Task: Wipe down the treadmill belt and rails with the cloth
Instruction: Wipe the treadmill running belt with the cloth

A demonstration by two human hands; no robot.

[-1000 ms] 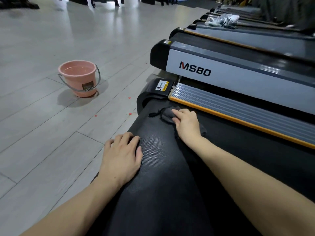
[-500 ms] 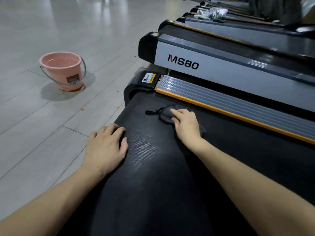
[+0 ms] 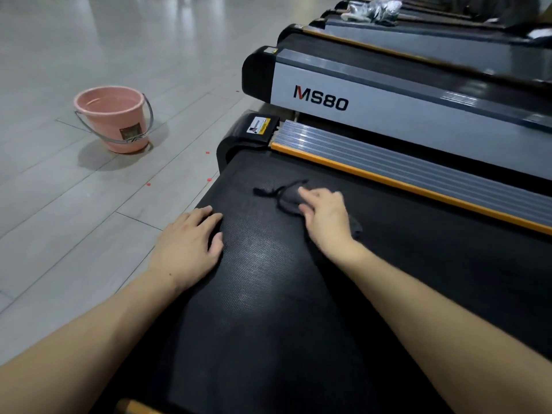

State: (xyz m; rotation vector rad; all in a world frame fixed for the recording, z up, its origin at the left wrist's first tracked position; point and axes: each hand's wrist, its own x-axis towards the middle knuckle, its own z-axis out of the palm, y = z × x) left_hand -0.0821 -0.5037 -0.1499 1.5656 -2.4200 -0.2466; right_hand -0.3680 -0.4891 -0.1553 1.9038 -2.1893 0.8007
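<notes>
Both bare forearms extended forward. Left hand (image 3: 188, 245) palm-down, flat, fingers together (thumb tucked toward the right). Right hand (image 3: 326, 215) palm-down, pressing, fingers spread, index finger extended furthest.

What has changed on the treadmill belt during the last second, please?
Little has changed: the right hand has slid the dark cloth slightly away from the end cap, back along the belt. Nothing was grasped or released. The left hand stays flat at the belt's edge, and the pink bucket stands where it was.
</notes>
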